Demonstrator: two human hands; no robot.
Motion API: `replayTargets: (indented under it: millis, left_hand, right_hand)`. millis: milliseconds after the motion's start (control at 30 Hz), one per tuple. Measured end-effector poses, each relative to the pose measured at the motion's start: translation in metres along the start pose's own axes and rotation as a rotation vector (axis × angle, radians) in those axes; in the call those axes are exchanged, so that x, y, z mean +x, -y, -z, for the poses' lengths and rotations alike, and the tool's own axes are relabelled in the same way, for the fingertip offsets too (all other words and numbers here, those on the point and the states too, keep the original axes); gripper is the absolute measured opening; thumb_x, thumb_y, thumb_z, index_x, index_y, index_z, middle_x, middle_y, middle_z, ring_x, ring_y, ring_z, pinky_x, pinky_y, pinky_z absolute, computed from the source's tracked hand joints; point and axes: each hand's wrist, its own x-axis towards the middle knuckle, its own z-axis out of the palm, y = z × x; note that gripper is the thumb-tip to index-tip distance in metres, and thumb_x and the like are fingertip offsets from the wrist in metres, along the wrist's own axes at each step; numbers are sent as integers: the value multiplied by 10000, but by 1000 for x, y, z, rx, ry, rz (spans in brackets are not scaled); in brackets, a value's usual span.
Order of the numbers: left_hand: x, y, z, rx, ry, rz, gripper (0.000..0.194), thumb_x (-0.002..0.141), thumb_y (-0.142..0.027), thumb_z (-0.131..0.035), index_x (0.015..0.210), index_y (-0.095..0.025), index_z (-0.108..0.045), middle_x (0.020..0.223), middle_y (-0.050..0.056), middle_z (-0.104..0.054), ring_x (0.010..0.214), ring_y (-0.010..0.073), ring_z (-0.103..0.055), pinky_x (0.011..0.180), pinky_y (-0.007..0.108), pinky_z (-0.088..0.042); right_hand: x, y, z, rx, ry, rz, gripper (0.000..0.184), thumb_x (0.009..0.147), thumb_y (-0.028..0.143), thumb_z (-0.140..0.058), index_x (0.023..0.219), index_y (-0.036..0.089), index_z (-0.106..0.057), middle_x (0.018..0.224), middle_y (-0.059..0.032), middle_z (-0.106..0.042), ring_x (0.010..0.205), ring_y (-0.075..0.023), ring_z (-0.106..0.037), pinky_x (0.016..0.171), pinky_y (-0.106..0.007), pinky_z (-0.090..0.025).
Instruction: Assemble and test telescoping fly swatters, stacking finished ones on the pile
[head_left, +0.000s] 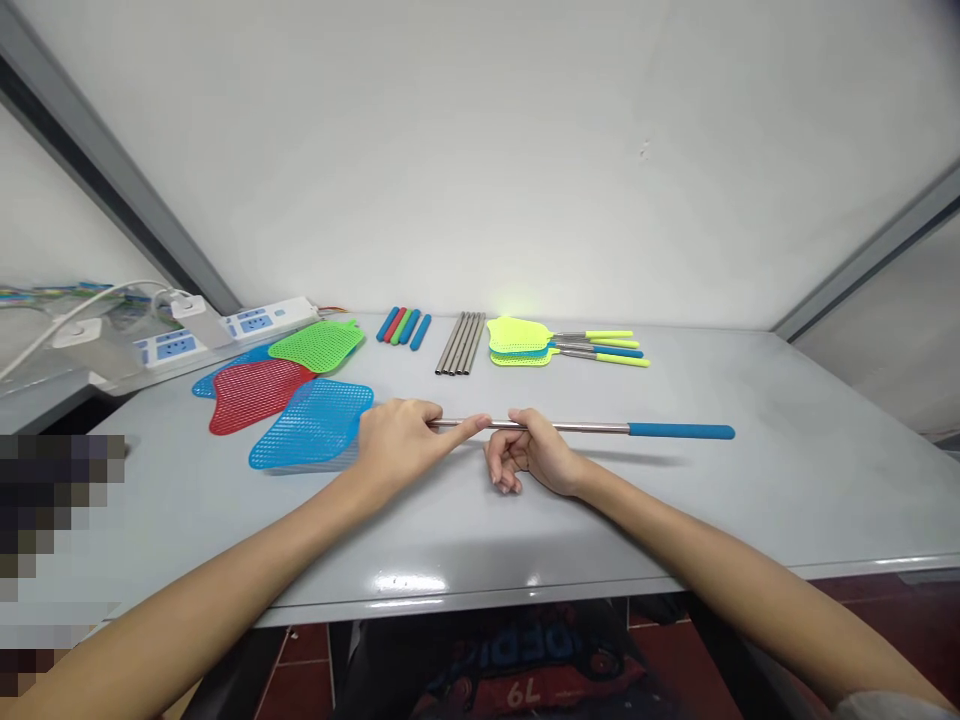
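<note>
A blue fly swatter is held sideways a little above the table, its mesh head [311, 428] at the left and its blue grip [681, 431] at the right. My left hand [397, 440] is closed around the neck, hiding the joint between head and rod, with the thumb laid along the metal rod [592, 428]. Further right, my right hand [541, 452] pinches the same rod between thumb and forefinger, its other fingers loosely curled below. Beside the blue head lie a red mesh head [255, 393], a green one [319, 345] and another blue one, partly covered.
Along the back of the grey table [480, 555] lie several coloured grips [405, 326], several metal tubes [459, 345] and a stack of fly swatters [521, 335] with yellow-green heads. Power strips [176, 346] with plugs and cables occupy the left. A white wall stands behind.
</note>
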Motion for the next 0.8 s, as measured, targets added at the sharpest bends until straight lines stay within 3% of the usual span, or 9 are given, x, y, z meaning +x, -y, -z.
replayTargets:
  millis: [200,333,533,800]
  left_hand:
    - [-2,-2,1,-13,-14,32,605,603,-737,-281,407,-176,-396,411,25,-454,439,135,-393,457,253,-167]
    - [-6,-7,0,-12,-25,40,603,618,-723,-290,408,-175,-431,420,33,-487,441,143,-418,459,256,-158]
    - [-14,-13,-1,-110,-29,-67,600,723,-639,-235,467,-163,-496,478,43,-542,476,141,-472,461,269,-139]
    - [-11,-5,2,-144,-50,-196,552,740,-595,-291,472,-158,-496,501,39,-553,473,123,-460,461,270,-165]
  right_hand:
    - [-2,1,-1,30,-2,4,556,794,364,-144,516,103,-549,457,-37,-470,416,-116,-459,418,-242,-332]
    - [-3,0,1,103,69,22,529,802,365,-165,433,138,-469,440,-29,-446,454,-130,-476,463,-259,-340]
    - [-4,-3,-1,87,46,24,567,812,382,-161,416,138,-486,449,-43,-457,463,-140,-478,486,-280,-336]
    - [-6,-5,-7,14,-36,27,581,800,440,-170,465,133,-532,477,-49,-470,444,-134,-458,499,-297,-367]
